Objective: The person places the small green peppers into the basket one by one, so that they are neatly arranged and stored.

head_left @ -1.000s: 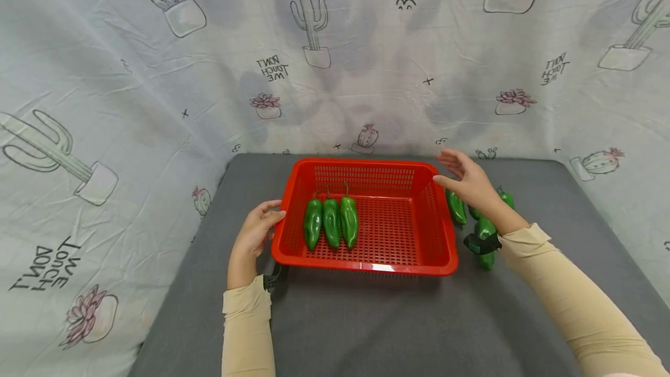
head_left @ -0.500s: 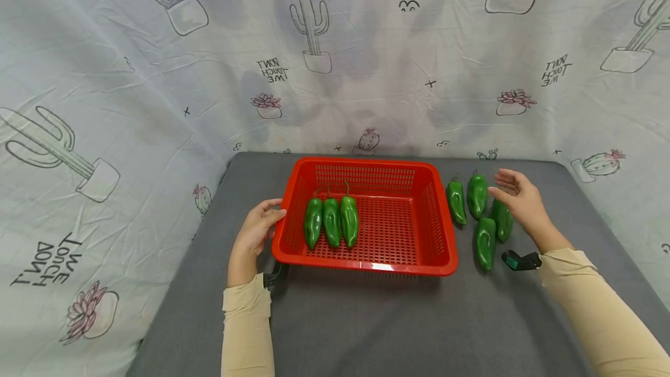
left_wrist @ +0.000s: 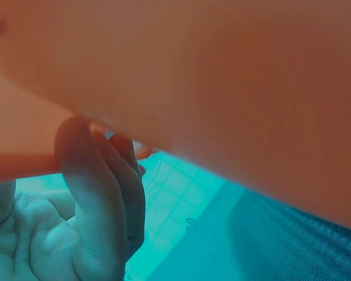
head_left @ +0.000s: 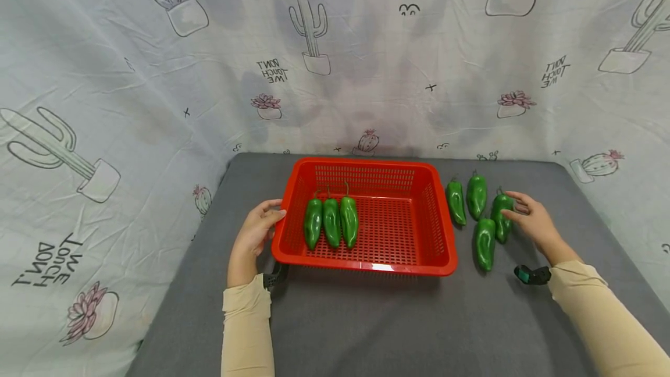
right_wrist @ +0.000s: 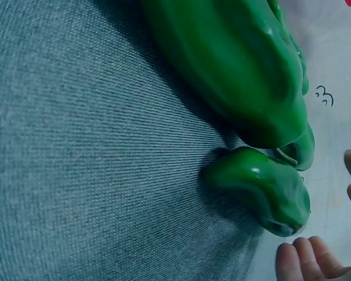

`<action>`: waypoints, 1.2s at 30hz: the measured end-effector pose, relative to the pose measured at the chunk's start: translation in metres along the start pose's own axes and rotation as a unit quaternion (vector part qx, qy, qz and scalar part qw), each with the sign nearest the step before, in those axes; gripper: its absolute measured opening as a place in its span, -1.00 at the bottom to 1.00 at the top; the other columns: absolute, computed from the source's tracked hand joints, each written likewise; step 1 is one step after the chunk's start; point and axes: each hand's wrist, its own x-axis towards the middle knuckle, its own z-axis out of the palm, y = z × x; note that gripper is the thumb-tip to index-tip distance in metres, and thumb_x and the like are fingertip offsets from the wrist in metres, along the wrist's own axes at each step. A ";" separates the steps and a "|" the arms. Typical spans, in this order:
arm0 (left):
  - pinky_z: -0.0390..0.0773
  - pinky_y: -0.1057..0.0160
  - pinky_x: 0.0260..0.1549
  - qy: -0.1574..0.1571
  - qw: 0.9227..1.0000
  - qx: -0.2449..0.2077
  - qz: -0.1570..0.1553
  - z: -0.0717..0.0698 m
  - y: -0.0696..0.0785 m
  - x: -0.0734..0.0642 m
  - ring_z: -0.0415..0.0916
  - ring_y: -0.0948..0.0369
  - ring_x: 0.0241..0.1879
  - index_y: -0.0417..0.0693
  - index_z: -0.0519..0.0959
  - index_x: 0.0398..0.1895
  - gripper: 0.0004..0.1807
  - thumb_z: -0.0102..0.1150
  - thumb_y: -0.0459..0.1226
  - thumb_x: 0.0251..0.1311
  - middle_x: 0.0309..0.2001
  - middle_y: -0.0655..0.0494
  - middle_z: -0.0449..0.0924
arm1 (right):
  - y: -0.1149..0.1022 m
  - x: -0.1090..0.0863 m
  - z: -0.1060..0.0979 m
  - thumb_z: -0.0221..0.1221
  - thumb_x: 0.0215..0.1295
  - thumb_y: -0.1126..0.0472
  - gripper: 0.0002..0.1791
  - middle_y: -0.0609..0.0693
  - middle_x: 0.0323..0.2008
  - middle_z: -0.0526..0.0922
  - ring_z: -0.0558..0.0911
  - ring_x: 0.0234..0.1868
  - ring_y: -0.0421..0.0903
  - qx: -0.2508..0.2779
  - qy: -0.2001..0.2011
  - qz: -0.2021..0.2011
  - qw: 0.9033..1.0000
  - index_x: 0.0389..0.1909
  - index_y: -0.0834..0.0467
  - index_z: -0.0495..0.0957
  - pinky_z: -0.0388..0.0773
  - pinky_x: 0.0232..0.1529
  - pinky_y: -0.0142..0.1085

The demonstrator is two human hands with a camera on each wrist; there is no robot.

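Observation:
A red plastic basket (head_left: 366, 267) stands mid-table with three green peppers (head_left: 332, 223) side by side in its left part. My left hand (head_left: 255, 228) holds the basket's left rim; in the left wrist view its curled fingers (left_wrist: 99, 199) meet the rim. At the right, my right hand (head_left: 536, 226) is beside a green pepper (head_left: 501, 220), thumb and fingers spread around its upper end. The right wrist view has the fingertips (right_wrist: 289, 261) just apart from this pepper (right_wrist: 263, 187), with a larger green pepper (right_wrist: 234, 64) closer to the camera.
More loose green peppers lie between basket and right hand: one by the basket wall (head_left: 456, 202), one farther back (head_left: 476, 195) and one nearer the front (head_left: 485, 243). A grey cloth (head_left: 398, 324) covers the table. A patterned curtain (head_left: 366, 98) hangs behind and at both sides.
My right hand has moved from above the basket's right rim rightward and down to the rightmost pepper. My left hand and the basket have stayed in place.

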 end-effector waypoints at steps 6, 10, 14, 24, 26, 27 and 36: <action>0.63 0.30 -0.42 0.004 1.000 -0.002 0.000 0.000 -0.001 0.001 0.61 0.29 -0.45 -0.26 0.21 0.31 -0.49 0.03 -0.32 0.34 -0.31 0.21 0.59 | 0.006 0.004 -0.001 -0.02 0.44 0.04 -0.28 0.56 0.36 -0.18 -0.03 0.31 0.57 -0.009 -0.041 0.018 0.999 0.44 0.32 -0.05 0.13 0.11 0.40; 0.62 0.32 -0.42 0.005 1.000 0.004 0.001 0.000 0.000 0.002 0.61 0.30 -0.44 -0.26 0.21 0.32 -0.48 0.03 -0.31 0.34 -0.31 0.22 0.58 | 0.010 0.007 0.000 -0.02 0.44 0.05 -0.29 0.56 0.36 -0.14 0.02 0.28 0.58 -0.025 -0.050 0.018 0.998 0.43 0.32 -0.02 0.17 0.10 0.38; 0.62 0.32 -0.42 0.004 1.000 0.006 0.000 0.000 0.000 0.003 0.61 0.30 -0.43 -0.26 0.21 0.31 -0.49 0.03 -0.31 0.35 -0.30 0.20 0.58 | 0.012 0.010 0.001 -0.03 0.45 0.04 -0.30 0.56 0.35 -0.11 0.07 0.26 0.58 -0.037 -0.049 0.018 0.998 0.43 0.32 0.00 0.18 0.11 0.37; 0.57 0.35 -0.50 0.006 1.000 0.001 0.004 0.000 -0.002 0.001 0.58 0.30 -0.48 -0.26 0.24 0.29 -0.50 0.03 -0.32 0.34 -0.34 0.23 0.59 | 0.010 0.015 0.001 -0.05 0.45 0.00 -0.29 0.58 0.35 -0.14 0.03 0.26 0.60 -0.052 -0.067 0.033 0.996 0.42 0.33 -0.01 0.14 0.12 0.38; 0.58 0.34 -0.48 0.004 1.000 -0.001 0.005 0.000 -0.001 0.001 0.59 0.30 -0.47 -0.26 0.24 0.29 -0.51 0.03 -0.32 0.34 -0.33 0.22 0.59 | 0.010 0.015 0.001 -0.05 0.45 0.00 -0.29 0.58 0.34 -0.13 0.03 0.26 0.60 -0.055 -0.068 0.033 0.996 0.42 0.34 0.00 0.14 0.12 0.38; 0.59 0.34 -0.48 0.003 1.000 -0.002 0.006 0.000 -0.002 0.001 0.59 0.30 -0.47 -0.27 0.23 0.29 -0.51 0.03 -0.32 0.34 -0.33 0.22 0.59 | 0.010 0.015 0.002 -0.05 0.45 0.00 -0.29 0.59 0.34 -0.13 0.03 0.26 0.59 -0.056 -0.068 0.033 0.996 0.42 0.34 0.00 0.14 0.11 0.38; 0.60 0.34 -0.48 0.003 1.000 -0.005 0.006 0.001 0.000 -0.001 0.60 0.30 -0.47 -0.26 0.24 0.29 -0.52 0.01 -0.34 0.35 -0.34 0.22 0.59 | 0.010 0.016 0.004 -0.01 0.43 -0.01 -0.25 0.63 0.30 -0.07 0.07 0.24 0.57 -0.068 -0.074 0.040 0.994 0.42 0.35 -0.01 0.19 0.09 0.35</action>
